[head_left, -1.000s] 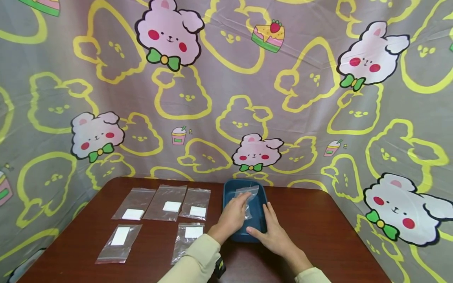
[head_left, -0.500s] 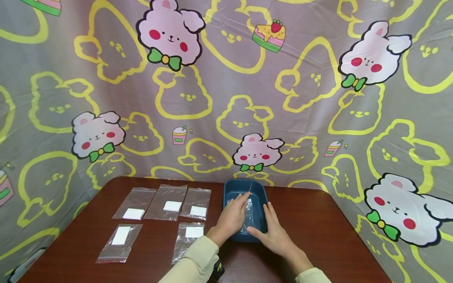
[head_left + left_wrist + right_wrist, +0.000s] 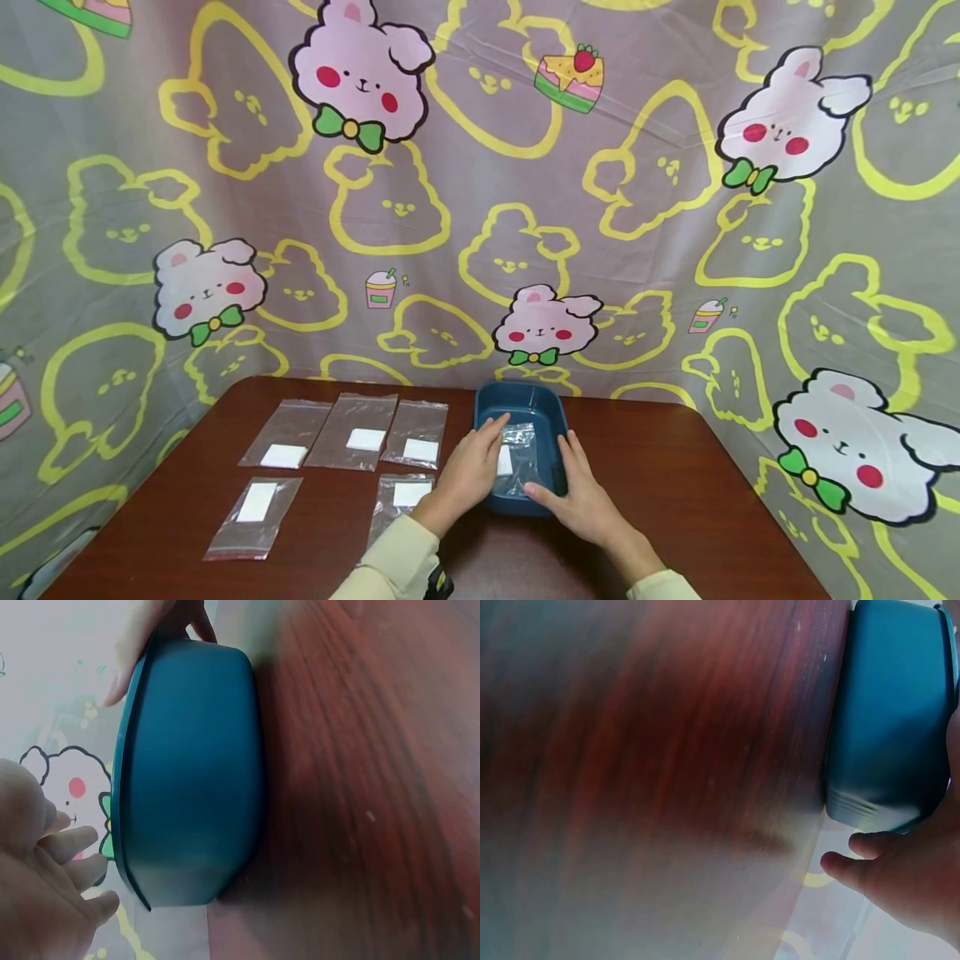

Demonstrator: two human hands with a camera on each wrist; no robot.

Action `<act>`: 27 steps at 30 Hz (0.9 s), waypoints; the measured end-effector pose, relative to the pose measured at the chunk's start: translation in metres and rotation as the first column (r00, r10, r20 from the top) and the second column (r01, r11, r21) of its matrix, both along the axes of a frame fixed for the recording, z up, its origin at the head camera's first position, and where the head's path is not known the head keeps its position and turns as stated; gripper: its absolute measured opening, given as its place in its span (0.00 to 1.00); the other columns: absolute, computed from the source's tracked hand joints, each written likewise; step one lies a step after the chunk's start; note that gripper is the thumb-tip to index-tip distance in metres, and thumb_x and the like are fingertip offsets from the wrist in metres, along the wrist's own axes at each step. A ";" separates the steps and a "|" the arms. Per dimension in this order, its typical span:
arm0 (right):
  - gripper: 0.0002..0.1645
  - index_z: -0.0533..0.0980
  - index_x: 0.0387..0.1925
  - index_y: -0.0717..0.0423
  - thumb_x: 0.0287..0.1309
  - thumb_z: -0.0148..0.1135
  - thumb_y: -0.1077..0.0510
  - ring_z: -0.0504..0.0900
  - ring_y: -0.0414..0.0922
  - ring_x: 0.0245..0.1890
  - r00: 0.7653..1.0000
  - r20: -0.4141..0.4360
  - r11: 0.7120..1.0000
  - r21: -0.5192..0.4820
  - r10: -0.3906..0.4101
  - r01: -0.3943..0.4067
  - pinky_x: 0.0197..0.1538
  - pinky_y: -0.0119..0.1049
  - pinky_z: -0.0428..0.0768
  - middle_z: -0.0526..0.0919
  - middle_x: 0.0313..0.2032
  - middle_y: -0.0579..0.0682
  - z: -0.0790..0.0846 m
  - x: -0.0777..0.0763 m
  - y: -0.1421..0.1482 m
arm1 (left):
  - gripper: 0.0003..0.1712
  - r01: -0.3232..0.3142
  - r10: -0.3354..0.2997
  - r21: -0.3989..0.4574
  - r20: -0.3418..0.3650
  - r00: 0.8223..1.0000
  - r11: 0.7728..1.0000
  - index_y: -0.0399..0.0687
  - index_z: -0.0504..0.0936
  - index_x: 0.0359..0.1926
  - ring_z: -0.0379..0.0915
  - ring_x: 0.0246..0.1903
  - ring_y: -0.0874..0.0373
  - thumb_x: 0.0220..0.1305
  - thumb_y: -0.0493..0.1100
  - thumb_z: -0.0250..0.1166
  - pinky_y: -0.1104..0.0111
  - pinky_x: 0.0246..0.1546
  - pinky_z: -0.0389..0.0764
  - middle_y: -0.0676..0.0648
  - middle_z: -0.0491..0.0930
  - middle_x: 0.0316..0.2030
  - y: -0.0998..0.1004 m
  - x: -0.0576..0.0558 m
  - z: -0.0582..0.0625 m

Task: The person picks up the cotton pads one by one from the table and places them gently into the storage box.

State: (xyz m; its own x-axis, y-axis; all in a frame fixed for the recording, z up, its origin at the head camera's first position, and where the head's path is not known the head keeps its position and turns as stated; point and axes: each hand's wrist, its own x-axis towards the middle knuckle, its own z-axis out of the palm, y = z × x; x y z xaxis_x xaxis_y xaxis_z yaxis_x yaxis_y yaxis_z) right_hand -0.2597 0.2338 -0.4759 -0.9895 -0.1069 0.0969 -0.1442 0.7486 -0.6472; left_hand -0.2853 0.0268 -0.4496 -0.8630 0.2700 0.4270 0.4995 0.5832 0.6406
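Two cream cloth sleeves, a left sleeve [image 3: 397, 558] and a right sleeve [image 3: 663, 586], rise from the near side. Both hands flank a dark blue, deep, round-cornered tray [image 3: 555, 400] with a thin lip. The right hand [image 3: 588, 500] spreads its fingers wide, straight along the tray's outer right wall, thumb over the rim near the close corner. The left hand [image 3: 468, 471] slants across the left rim, fingers nearly straight and holding nothing visible; whether they touch the contents cannot be told. Between the two sets of fingers, inside the tray, lies a clear, creased zip bag [image 3: 522, 467] with a white flat rectangle. Right of the right fingers, the reddish-brown, wood-grained worktop [image 3: 697, 500] runs on to its side edge, giving room that way.

Left of the left fingers and nearer, one clear zip bag [image 3: 386, 512] slips partly behind the sleeve; another [image 3: 262, 533] lies further left, well apart. Farther off on that side, three more clear bags [image 3: 350, 417] form a row, each with a flat white piece, the last near the left fingers. Beyond the fingertips comes the worktop's far edge, then a softly folded grey fabric backdrop [image 3: 510, 179] printed with rabbits.
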 end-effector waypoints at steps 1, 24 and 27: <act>0.64 0.47 0.78 0.62 0.58 0.66 0.31 0.52 0.66 0.74 1.000 -0.002 1.000 -0.003 0.000 0.000 0.64 0.69 0.62 0.39 0.79 0.61 0.000 0.001 0.000 | 0.22 -0.004 0.004 0.004 0.000 1.000 1.000 0.45 0.73 0.69 0.67 0.67 0.44 0.78 0.39 0.52 0.48 0.68 0.63 0.40 0.76 0.63 -0.002 0.001 -0.001; 0.65 0.45 0.79 0.58 0.57 0.65 0.30 0.54 0.66 0.73 1.000 0.028 1.000 -0.001 -0.008 0.008 0.64 0.70 0.62 0.37 0.79 0.59 0.001 0.001 0.000 | 0.23 -0.044 0.045 0.071 -0.018 0.999 0.997 0.44 0.72 0.70 0.69 0.64 0.38 0.77 0.37 0.53 0.44 0.64 0.67 0.35 0.74 0.64 -0.058 0.024 -0.022; 0.65 0.46 0.79 0.58 0.57 0.66 0.30 0.55 0.66 0.73 1.000 0.023 1.000 -0.005 -0.006 0.006 0.64 0.70 0.62 0.38 0.79 0.58 0.000 0.000 0.001 | 0.24 -0.055 0.057 0.062 -0.029 0.998 0.997 0.45 0.72 0.70 0.72 0.62 0.40 0.77 0.38 0.54 0.45 0.61 0.70 0.37 0.76 0.63 -0.065 0.027 -0.024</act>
State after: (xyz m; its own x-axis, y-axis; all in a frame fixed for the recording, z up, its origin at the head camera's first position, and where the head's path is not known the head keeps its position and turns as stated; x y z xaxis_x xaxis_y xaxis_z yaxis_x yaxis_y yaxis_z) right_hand -0.2594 0.2349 -0.4754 -0.9921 -0.1006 0.0747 -0.1249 0.7460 -0.6541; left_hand -0.2586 -0.0384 -0.4735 -0.8621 0.1940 0.4681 0.4872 0.5710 0.6607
